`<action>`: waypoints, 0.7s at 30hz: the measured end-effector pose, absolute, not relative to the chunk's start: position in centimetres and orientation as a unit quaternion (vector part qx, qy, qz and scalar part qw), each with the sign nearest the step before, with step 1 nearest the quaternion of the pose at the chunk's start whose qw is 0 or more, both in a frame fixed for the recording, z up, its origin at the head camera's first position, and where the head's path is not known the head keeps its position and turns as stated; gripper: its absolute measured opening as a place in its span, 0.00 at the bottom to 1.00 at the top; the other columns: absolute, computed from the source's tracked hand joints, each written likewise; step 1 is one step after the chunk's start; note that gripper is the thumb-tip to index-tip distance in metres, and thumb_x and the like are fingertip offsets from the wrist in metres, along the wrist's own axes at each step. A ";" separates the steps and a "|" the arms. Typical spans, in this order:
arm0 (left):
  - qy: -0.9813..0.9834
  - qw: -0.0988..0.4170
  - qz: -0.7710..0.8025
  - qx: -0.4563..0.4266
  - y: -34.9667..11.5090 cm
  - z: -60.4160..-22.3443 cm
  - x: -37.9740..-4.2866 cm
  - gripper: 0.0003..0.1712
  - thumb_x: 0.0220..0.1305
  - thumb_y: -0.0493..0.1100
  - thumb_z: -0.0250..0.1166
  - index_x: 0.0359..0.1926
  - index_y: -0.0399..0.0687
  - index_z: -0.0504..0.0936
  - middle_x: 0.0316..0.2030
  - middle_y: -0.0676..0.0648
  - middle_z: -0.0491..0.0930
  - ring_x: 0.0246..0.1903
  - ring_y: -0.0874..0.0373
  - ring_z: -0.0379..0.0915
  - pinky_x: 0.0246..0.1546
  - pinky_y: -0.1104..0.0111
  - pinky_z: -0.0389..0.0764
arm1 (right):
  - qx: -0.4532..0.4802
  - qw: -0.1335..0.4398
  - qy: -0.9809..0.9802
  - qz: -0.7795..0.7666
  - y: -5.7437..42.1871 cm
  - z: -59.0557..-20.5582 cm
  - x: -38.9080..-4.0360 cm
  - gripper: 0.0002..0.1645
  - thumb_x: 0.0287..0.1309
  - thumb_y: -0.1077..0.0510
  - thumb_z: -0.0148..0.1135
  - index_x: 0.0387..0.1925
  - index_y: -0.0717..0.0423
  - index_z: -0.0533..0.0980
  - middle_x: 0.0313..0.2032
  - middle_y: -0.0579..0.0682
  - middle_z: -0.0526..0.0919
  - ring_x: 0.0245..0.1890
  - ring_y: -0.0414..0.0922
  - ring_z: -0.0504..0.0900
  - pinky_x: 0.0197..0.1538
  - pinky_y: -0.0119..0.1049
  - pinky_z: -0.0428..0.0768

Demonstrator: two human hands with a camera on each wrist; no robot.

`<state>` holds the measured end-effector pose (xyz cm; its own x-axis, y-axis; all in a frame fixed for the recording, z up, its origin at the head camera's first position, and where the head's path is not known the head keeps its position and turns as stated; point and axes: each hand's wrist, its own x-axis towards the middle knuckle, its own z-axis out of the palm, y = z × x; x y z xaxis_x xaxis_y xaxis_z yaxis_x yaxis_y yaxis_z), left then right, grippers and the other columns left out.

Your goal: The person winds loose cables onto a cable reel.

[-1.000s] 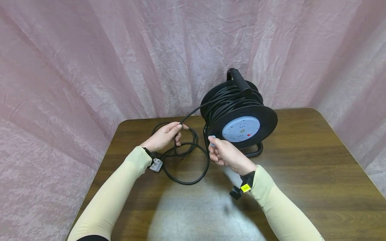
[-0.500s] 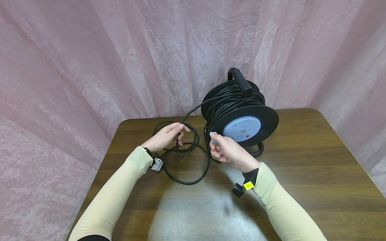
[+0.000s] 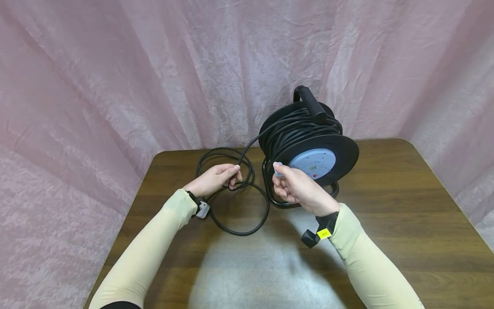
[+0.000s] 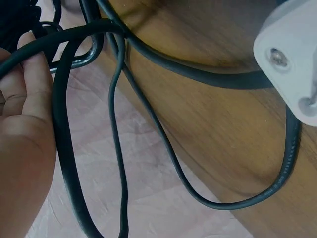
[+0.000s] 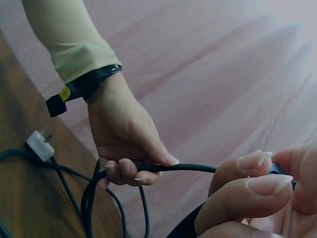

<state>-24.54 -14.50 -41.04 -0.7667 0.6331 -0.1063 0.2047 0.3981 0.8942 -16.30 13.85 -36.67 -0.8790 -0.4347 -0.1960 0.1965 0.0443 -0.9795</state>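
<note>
A black cable reel [image 3: 347,154] with a light blue socket panel [image 3: 320,162] stands upright on its tube frame at the back right of the table. My right hand [image 3: 297,186] grips the small blue crank knob [image 3: 278,171] on the reel's front disc; the fingers hide most of it. Left of the reel, my left hand [image 3: 214,178] holds the black cable [image 3: 248,148] between thumb and curled fingers, as the right wrist view shows. From that hand the cable slants up onto the wound drum. Its slack lies in loose loops below and behind the left hand.
A white plug [image 5: 40,145] at the cable's end lies on the wooden table [image 3: 405,214], close to the left wrist. The reel's black carry handle [image 3: 311,105] rises on top. Pink curtain [image 3: 216,77] hangs right behind the table's back edge.
My right hand has moved up and slightly right with the knob, and the front disc has turned. My left hand has shifted slightly right and down, its extended finger now curled in.
</note>
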 end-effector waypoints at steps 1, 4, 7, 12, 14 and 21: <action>0.809 0.221 0.480 0.259 -14.5 -41.0 -24.5 0.29 0.78 0.61 0.45 0.43 0.41 0.79 0.31 0.42 0.74 0.36 0.46 0.77 0.45 0.53 0.78 | -0.088 0.229 0.685 -0.686 13.9 -36.6 -16.3 0.35 0.73 0.32 0.43 0.27 0.60 0.63 0.17 0.48 0.65 0.12 0.39 0.57 0.16 0.29 0.54; 0.814 0.212 0.475 0.258 -14.5 -41.1 -24.4 0.24 0.77 0.59 0.51 0.39 0.43 0.79 0.31 0.43 0.76 0.36 0.50 0.77 0.46 0.56 0.76 | -0.089 0.229 0.680 -0.690 14.0 -36.4 -16.4 0.35 0.73 0.33 0.43 0.28 0.60 0.63 0.18 0.48 0.64 0.13 0.38 0.57 0.16 0.28 0.53; 0.820 0.197 0.472 0.258 -14.6 -41.2 -24.3 0.19 0.75 0.57 0.55 0.39 0.47 0.79 0.32 0.44 0.78 0.38 0.52 0.76 0.47 0.59 0.74 | -0.089 0.229 0.676 -0.695 14.3 -36.2 -16.4 0.35 0.74 0.33 0.43 0.28 0.61 0.63 0.18 0.49 0.64 0.13 0.38 0.56 0.16 0.28 0.53; 0.820 0.180 0.474 0.264 -14.8 -40.9 -24.2 0.15 0.74 0.54 0.58 0.44 0.48 0.83 0.34 0.44 0.82 0.41 0.55 0.77 0.50 0.61 0.74 | -0.093 0.232 0.679 -0.690 14.6 -35.8 -16.5 0.35 0.74 0.34 0.41 0.29 0.62 0.63 0.18 0.49 0.64 0.13 0.38 0.56 0.17 0.28 0.53; 0.823 0.171 0.470 0.267 -14.8 -40.6 -24.1 0.15 0.74 0.53 0.58 0.46 0.49 0.84 0.35 0.45 0.84 0.43 0.57 0.78 0.52 0.61 0.74 | -0.099 0.229 0.684 -0.686 14.7 -35.7 -16.6 0.35 0.75 0.34 0.41 0.28 0.62 0.63 0.18 0.49 0.64 0.13 0.38 0.56 0.17 0.28 0.53; 0.840 0.138 0.449 0.270 -14.8 -40.0 -24.0 0.15 0.73 0.56 0.59 0.46 0.56 0.85 0.34 0.48 0.86 0.43 0.60 0.79 0.54 0.60 0.74 | -0.107 0.214 0.691 -0.682 15.0 -35.4 -16.8 0.35 0.74 0.34 0.43 0.28 0.62 0.65 0.18 0.49 0.64 0.13 0.39 0.57 0.17 0.28 0.54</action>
